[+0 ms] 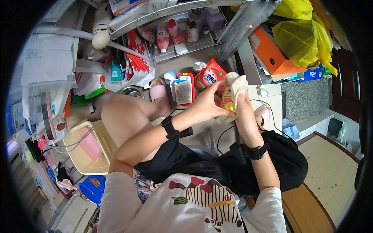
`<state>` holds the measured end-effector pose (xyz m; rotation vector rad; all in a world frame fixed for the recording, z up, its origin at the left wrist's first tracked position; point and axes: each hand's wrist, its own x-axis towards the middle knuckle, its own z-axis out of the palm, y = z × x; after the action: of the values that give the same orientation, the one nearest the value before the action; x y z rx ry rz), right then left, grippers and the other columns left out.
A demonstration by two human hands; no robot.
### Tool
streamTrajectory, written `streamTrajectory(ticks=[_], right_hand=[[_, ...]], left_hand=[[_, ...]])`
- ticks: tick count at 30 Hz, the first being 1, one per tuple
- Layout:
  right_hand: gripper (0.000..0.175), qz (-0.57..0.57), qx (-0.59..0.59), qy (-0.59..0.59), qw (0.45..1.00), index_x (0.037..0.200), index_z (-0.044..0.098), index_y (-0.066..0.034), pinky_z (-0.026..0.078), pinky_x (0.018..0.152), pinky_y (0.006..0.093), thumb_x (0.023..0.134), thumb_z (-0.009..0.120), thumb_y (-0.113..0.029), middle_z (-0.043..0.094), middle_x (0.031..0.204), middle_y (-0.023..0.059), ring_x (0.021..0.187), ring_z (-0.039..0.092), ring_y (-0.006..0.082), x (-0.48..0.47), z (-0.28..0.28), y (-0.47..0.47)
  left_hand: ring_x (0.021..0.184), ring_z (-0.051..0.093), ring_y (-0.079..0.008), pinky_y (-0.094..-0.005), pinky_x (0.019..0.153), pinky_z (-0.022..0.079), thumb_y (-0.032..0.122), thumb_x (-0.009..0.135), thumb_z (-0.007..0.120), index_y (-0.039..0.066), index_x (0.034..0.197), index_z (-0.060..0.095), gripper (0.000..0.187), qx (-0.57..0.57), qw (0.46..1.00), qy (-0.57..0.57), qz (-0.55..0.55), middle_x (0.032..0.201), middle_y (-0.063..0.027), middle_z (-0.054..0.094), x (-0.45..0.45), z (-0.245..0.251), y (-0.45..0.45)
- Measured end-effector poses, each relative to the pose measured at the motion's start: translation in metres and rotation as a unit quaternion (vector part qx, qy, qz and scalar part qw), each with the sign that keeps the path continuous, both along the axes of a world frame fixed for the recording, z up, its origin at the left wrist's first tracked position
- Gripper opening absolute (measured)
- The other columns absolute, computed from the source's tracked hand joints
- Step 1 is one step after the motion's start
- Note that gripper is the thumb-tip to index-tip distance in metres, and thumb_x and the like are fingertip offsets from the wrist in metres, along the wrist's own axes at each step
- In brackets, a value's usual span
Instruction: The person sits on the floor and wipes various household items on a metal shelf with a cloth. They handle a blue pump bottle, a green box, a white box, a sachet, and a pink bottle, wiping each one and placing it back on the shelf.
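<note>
My left hand (214, 100) grips a yellow bottle (228, 99) that bears a label with writing. A crumpled off-white cloth (236, 81) wraps the top and right side of this bottle. With my right hand (243, 109) I hold the cloth against the bottle; some of its fingers are hidden behind the cloth. Just beyond my left hand a red OMO detergent pouch (208, 75) stands on the floor. Left of the pouch is a red plastic container (191, 100) with a white printed packet (183, 92) on it. A small white-capped bottle (199, 67) is behind.
A wire rack (186, 48) with pink bottles (162, 38) stands ahead. An orange box (272, 54) and yellow plastic bags (304, 43) fill the right back. A black cable (223, 135) crosses the floor near my feet. At left are a cream bin (87, 166) and a blue bucket (92, 189).
</note>
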<state>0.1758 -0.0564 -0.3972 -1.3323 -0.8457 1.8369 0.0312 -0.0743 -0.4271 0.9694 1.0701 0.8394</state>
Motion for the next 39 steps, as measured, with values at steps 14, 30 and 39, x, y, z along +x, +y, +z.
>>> streamTrajectory(ticks=[14,30,39], right_hand=[[0.028,0.083,-0.083,-0.058,0.991,0.111,0.059,0.0017,0.047,0.075,0.0235,0.083,0.058,0.002,0.064,0.096,0.003,0.083,0.059,0.0097,0.018,-0.022,0.008],[0.019,-0.085,0.032,-0.063,0.994,0.107,0.063,-0.0002,0.049,0.066,0.0223,0.09,0.058,-0.007,0.067,0.095,0.005,0.077,0.063,0.0102,0.029,-0.02,0.024],[0.023,-0.093,0.006,-0.033,0.995,0.111,0.06,0.0004,0.05,0.072,0.0229,0.09,0.057,-0.008,0.066,0.101,0.0061,0.085,0.063,0.0114,0.034,-0.02,0.024]], left_hand=[[0.093,0.057,-0.0099,-0.0238,0.073,0.051,0.001,0.072,0.077,0.005,0.12,0.048,0.056,0.132,0.984,0.117,-0.029,0.111,-0.0058,0.056,-0.027,-0.009,0.0],[0.072,0.06,-0.008,-0.0237,0.057,0.048,0.009,0.081,0.071,0.012,0.116,0.053,0.039,0.045,0.965,0.258,0.017,0.09,-0.0045,0.065,-0.074,-0.038,0.026],[0.068,0.068,-0.0274,-0.0347,0.056,0.053,0.009,0.072,0.071,0.0,0.109,0.053,0.042,-0.157,0.904,0.396,-0.025,0.086,-0.0178,0.067,-0.083,-0.13,0.021]])
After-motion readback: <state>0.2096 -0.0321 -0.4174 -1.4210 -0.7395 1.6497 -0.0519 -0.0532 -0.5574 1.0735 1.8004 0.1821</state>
